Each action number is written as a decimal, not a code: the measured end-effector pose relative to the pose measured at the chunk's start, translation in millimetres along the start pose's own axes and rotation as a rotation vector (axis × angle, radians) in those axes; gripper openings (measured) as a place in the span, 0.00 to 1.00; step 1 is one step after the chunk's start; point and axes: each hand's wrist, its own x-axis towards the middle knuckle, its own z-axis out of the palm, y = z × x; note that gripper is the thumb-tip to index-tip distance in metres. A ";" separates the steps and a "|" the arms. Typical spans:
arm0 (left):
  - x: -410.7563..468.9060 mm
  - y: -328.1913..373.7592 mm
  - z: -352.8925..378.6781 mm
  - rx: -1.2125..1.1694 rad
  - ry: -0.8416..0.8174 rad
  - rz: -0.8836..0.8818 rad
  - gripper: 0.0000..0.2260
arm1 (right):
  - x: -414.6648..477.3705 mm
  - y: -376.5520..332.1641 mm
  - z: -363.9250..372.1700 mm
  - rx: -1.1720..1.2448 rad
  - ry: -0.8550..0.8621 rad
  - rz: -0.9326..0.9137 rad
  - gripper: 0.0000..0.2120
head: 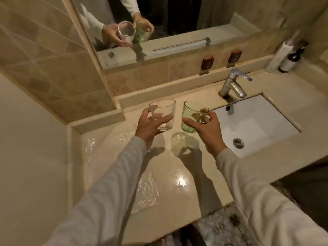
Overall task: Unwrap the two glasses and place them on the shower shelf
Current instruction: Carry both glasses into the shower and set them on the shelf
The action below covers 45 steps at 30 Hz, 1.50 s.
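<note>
My left hand (pixel 150 124) grips a clear glass (pixel 166 110), held upright a little above the marble counter (pixel 177 166). My right hand (pixel 204 128) grips a green glass (pixel 190 116) beside it, also raised above the counter. Both glasses are bare, with no wrap on them. Their shadows fall on the counter below. Clear plastic wrap (pixel 142 189) lies flat and crinkled on the counter's left part, under my left forearm.
A white sink (pixel 262 121) with a chrome faucet (pixel 232 84) is set into the counter at the right. A narrow ledge (pixel 159 96) runs below the mirror (pixel 159 23). Two bottles (pixel 284 55) stand at the far right corner. A tiled wall closes the left.
</note>
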 end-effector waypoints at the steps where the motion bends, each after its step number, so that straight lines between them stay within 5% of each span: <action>1: -12.5 4.1 0.5 -0.012 -0.029 0.007 0.34 | -15.7 -4.9 -3.2 0.039 0.021 -0.001 0.43; 13: -127.6 -5.1 60.2 -0.002 -0.434 -0.042 0.17 | -178.9 -42.0 -83.0 0.411 0.175 0.018 0.31; 18: -166.4 -28.4 122.2 0.027 -0.574 -0.110 0.32 | -234.6 -41.2 -148.6 0.504 0.301 -0.035 0.38; 24: -217.5 -78.3 234.3 0.080 -0.788 -0.193 0.26 | -312.8 -26.8 -260.1 0.531 0.502 -0.071 0.29; 29: -280.3 -138.1 349.5 0.127 -1.008 -0.284 0.25 | -390.2 -9.2 -369.1 0.534 0.725 -0.105 0.41; 39: -440.2 -247.4 543.0 0.224 -1.435 -0.503 0.19 | -559.5 17.6 -529.5 0.535 1.093 -0.231 0.20; 45: -530.3 -296.2 601.8 0.336 -1.599 -0.585 0.25 | -647.6 35.7 -581.1 0.539 1.362 -0.215 0.28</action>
